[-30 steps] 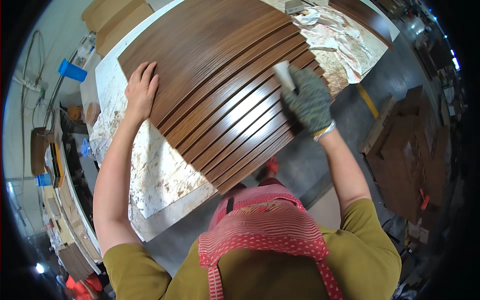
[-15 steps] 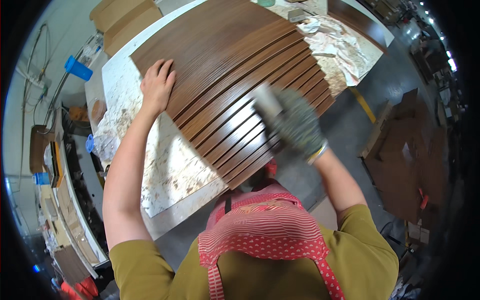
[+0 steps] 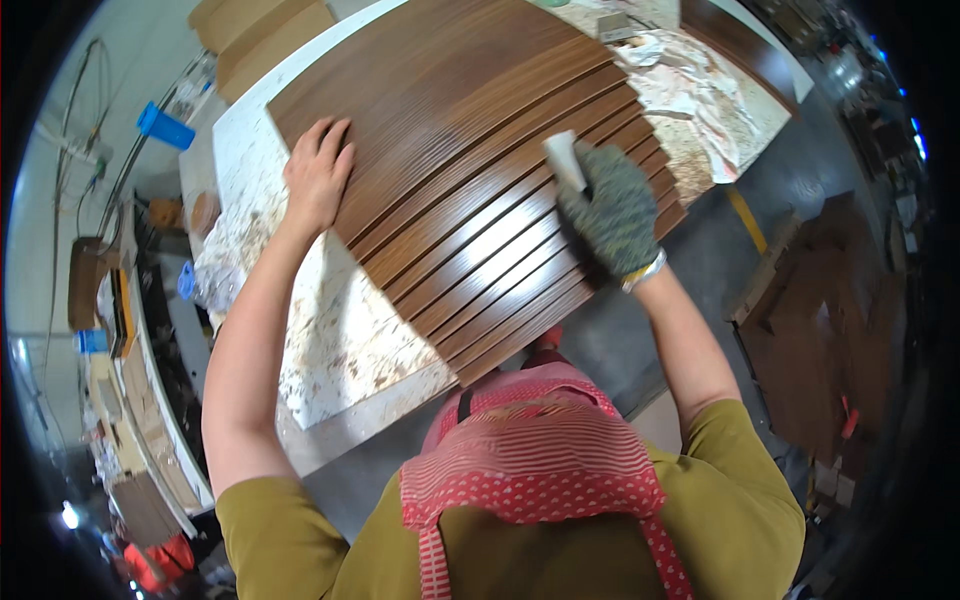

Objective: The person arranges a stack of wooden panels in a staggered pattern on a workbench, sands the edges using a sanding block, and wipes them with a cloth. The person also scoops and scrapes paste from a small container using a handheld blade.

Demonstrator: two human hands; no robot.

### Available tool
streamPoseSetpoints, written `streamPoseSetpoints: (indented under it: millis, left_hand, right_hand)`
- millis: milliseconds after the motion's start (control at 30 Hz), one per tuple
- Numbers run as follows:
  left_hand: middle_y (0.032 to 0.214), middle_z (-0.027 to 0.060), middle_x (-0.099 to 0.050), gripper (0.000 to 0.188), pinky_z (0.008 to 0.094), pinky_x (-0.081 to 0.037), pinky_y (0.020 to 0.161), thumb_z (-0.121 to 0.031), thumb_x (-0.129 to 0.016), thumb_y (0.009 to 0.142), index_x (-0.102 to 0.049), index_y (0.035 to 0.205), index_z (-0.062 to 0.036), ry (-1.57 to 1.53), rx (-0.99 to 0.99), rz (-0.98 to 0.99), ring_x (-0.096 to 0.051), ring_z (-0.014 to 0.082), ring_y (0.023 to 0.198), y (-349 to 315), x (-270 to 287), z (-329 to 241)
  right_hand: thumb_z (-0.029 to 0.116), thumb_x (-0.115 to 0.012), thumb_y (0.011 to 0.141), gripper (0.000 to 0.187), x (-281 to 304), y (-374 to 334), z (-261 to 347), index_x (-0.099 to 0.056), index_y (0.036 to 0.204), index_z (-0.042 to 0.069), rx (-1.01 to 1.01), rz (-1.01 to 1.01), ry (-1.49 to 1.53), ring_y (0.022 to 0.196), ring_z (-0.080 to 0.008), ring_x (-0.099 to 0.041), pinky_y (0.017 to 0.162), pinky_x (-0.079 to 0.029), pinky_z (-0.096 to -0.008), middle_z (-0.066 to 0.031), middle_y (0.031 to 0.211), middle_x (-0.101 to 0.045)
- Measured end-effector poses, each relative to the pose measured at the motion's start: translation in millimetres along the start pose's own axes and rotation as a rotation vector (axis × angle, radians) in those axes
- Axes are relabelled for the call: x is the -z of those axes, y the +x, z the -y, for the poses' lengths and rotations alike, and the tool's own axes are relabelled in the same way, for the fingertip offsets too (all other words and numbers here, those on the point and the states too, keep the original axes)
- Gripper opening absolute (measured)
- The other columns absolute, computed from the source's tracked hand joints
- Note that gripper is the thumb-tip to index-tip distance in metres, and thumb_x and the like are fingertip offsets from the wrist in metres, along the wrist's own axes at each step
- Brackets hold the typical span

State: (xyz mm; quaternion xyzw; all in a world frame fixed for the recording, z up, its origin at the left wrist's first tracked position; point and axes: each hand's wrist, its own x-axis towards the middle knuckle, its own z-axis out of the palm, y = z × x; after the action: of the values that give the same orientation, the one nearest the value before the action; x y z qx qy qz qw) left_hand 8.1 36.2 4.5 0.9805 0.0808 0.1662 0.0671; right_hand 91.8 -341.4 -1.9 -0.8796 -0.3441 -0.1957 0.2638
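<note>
A large dark-brown wooden panel [image 3: 430, 110] with a glossy finish lies on the worktable. Long parallel grooves run across its nearer part. My bare left hand [image 3: 318, 175] rests on the panel's left edge, its fingers stretched out flat. On the right, my right hand [image 3: 612, 205] wears a grey-green knitted glove and grips a pale, flat rectangular block [image 3: 565, 160] over the grooved part. The hand hides part of the block, and I cannot tell whether its underside touches the wood.
The white, brown-stained tabletop [image 3: 345, 345] shows left of the panel. A crumpled stained cloth [image 3: 690, 90] and a small grey block [image 3: 613, 27] lie at the far right. A blue cup [image 3: 165, 127] stands far left; brown boards [image 3: 815, 320] lie to the right.
My gloved right hand has moved away from me and slightly right across the grooves, carrying the block. My left hand keeps its place on the panel's edge.
</note>
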Motion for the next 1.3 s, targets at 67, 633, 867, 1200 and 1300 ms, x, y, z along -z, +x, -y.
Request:
streamPoseSetpoints:
  millis: [67,633,867,1200,1300]
  left_hand:
    - [0.144,0.0101,-0.042,0.044,0.0449,-0.029,0.108,-0.037,-0.044,0.099,-0.049,0.138,-0.0172,0.007,0.025,0.002,-0.038,0.0285,0.134,-2.6,-0.3,0.2]
    - [0.143,0.0109,-0.042,0.044,0.0454,-0.026,0.108,-0.035,-0.045,0.098,-0.049,0.138,-0.0168,-0.028,0.063,0.020,-0.037,0.0288,0.134,-3.5,3.7,-6.0]
    - [0.142,0.0111,-0.043,0.044,0.0474,-0.028,0.107,-0.036,-0.046,0.097,-0.050,0.137,-0.0172,-0.026,0.034,-0.004,-0.038,0.0289,0.133,-0.5,-1.8,0.1]
    - [0.143,0.0103,-0.042,0.045,0.0474,-0.026,0.109,-0.039,-0.044,0.098,-0.048,0.138,-0.0183,-0.018,0.032,0.006,-0.035,0.0279,0.135,-2.3,-3.1,1.5]
    - [0.142,0.0108,-0.043,0.045,0.0477,-0.027,0.109,-0.038,-0.046,0.096,-0.050,0.136,-0.0175,-0.052,0.028,0.011,-0.037,0.0295,0.134,-0.2,-0.8,0.7]
  right_hand:
    - [0.018,-0.064,0.080,0.035,-12.8,-16.4,65.4,-0.062,0.110,0.000,0.158,-0.073,0.072,0.079,-0.0334,-0.059,0.071,-0.048,-0.0448,-0.0170,0.088,-0.060]
    - [0.040,-0.061,0.088,0.050,30.9,67.7,-117.2,-0.059,0.124,0.004,-0.320,-0.067,-0.025,0.107,-0.0350,-0.060,0.094,-0.046,-0.0415,-0.0207,0.115,-0.062]
    - [0.033,-0.064,0.084,0.046,-9.6,51.8,-51.7,-0.062,0.117,0.001,-0.105,-0.092,-0.153,0.101,-0.0372,-0.060,0.090,-0.047,-0.0453,-0.0205,0.107,-0.065]
    - [0.022,-0.057,0.085,0.041,-41.1,-22.0,189.9,-0.060,0.118,-0.002,0.361,0.211,0.417,0.074,-0.0277,-0.060,0.069,-0.049,-0.0394,-0.0137,0.082,-0.061]
    - [0.024,-0.063,0.083,0.043,-14.8,-3.8,126.3,-0.060,0.117,-0.002,0.350,0.065,0.385,0.078,-0.0306,-0.061,0.071,-0.050,-0.0420,-0.0169,0.089,-0.063]
